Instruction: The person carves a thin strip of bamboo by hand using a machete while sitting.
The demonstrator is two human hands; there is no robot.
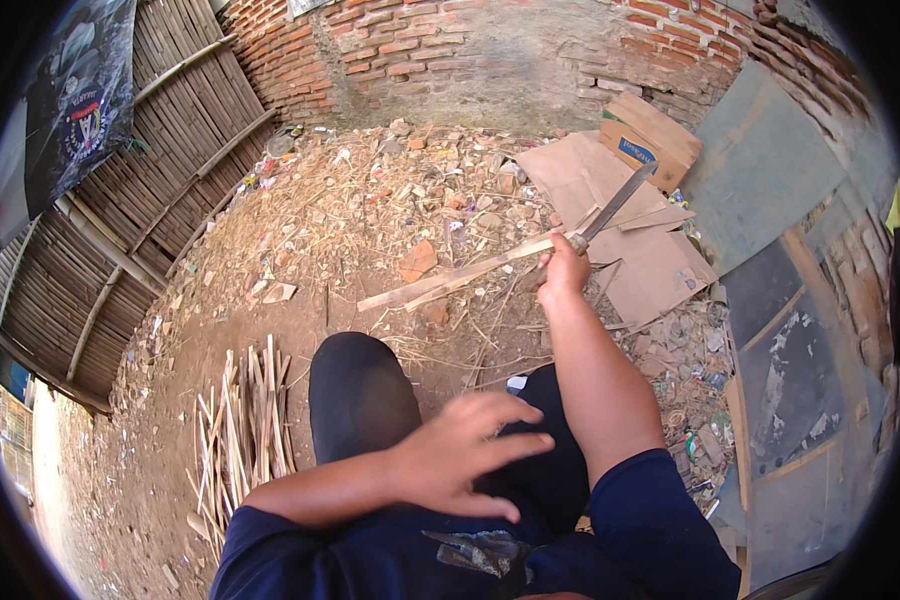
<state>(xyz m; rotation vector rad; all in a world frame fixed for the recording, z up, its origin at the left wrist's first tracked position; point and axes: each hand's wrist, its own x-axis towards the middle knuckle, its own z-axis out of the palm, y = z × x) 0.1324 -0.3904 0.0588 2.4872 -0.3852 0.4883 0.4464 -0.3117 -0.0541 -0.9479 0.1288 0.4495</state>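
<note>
1. Nearest me, lower middle of the frame, the left hand [448, 455] hangs over the lap – fingers spread, holding nothing.
2. Lower left, cut wooden strips [245, 415] lie bunched on the ground.
3. Right of centre, the right hand [564, 268] grips a long knife [610, 210]; a pale stick [470, 275] meets that fist, though I can't tell whether it's gripped too.
4. The blade points upper right, towards flattened cardboard [660, 278] – best kept angled away from the knees [358, 385], left fingers clear.

Stick pile [260, 405] left, knife [618, 206] right
</note>
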